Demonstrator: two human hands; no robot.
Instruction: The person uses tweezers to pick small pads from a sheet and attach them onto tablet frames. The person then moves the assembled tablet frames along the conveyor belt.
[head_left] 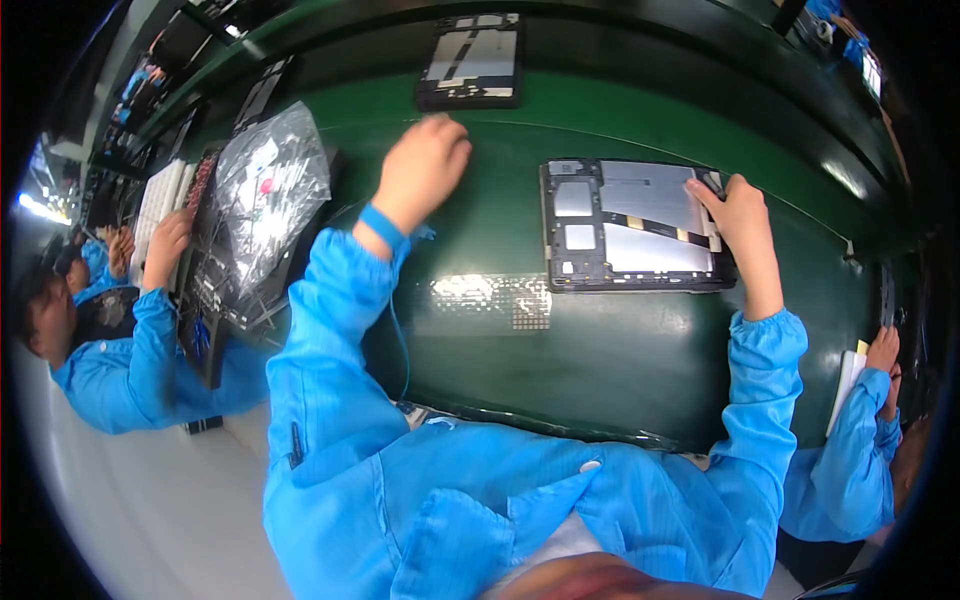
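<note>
Tablet chassis (632, 228): R hand (742, 215) on edge; L hand (423, 168) apart.

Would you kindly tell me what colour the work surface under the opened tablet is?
Dark green: the work surface shows best in the head view, beneath the opened tablet.

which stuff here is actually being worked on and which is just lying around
In hand:
- opened tablet, right hand on its right edge
- left hand over the green mat, holding nothing I can see

Lying about:
- second opened tablet
- clear plastic bag
- dark tray under it
</note>
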